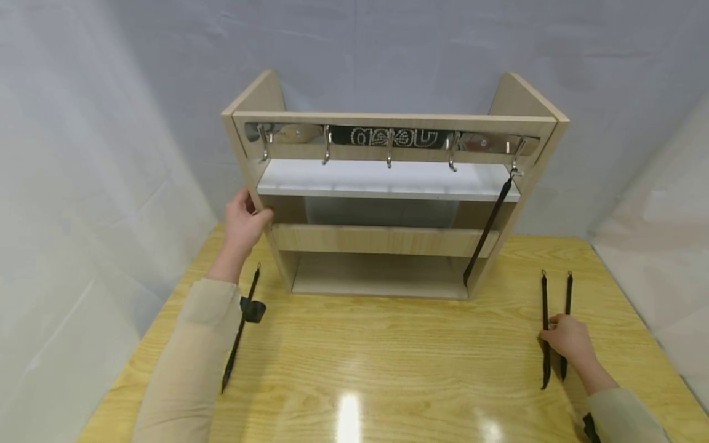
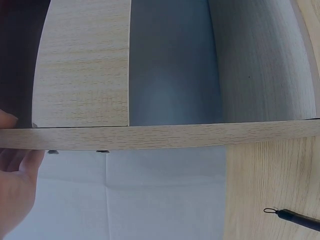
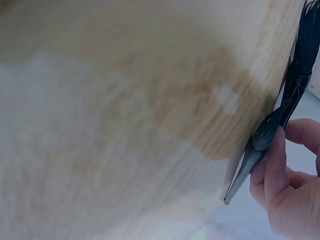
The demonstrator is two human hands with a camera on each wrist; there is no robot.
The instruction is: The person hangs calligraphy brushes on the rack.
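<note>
Right of the shelf [image 1: 384, 240], my right hand [image 1: 570, 337] is pinching the nearer black brush [image 1: 544, 295] on the bench [image 1: 360, 351]. My left hand [image 1: 244, 221] is gripping the shelf's left side board [image 2: 175, 136]. I'm thinking a firm, gentle pinch is best, since thin sticks might roll.

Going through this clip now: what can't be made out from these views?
Head view: middle of the far-right brush, hidden by the right grip.
Left wrist view: part of the left grip, cut off by the left edge.
Left wrist view: one end of the left brush, cut off by the right edge.
Right wrist view: tabletop detail, lost to blur.
</note>
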